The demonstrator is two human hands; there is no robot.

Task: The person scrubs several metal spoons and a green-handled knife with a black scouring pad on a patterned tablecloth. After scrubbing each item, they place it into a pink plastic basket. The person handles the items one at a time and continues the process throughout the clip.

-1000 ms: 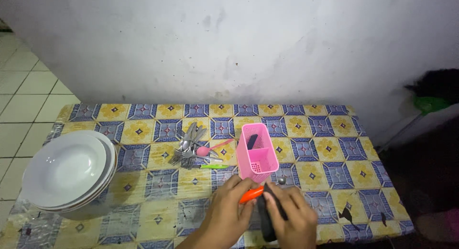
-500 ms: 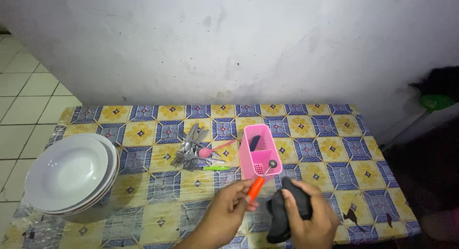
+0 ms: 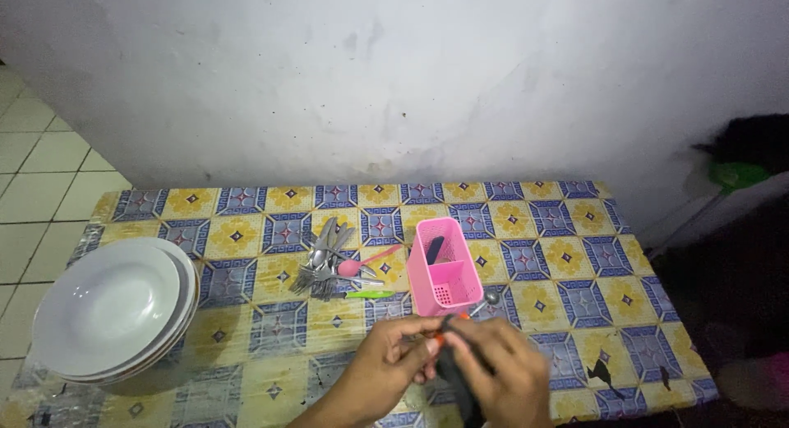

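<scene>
Head view: both hands, left hand (image 3: 394, 358) and right hand (image 3: 493, 370), fingers closed on a dark utensil (image 3: 454, 370) just before the pink caddy (image 3: 444, 268). One dark piece stands inside; spoons and forks (image 3: 325, 259) left of caddy remain unsorted.

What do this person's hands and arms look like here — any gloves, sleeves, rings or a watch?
Both are bare. The left hand and the right hand wear no gloves, and no ring shows on the visible fingers. The left forearm reaches the bottom edge of the picture without a sleeve, watch or bracelet. The right wrist is cut off by the frame, so nothing can be told there.
</scene>
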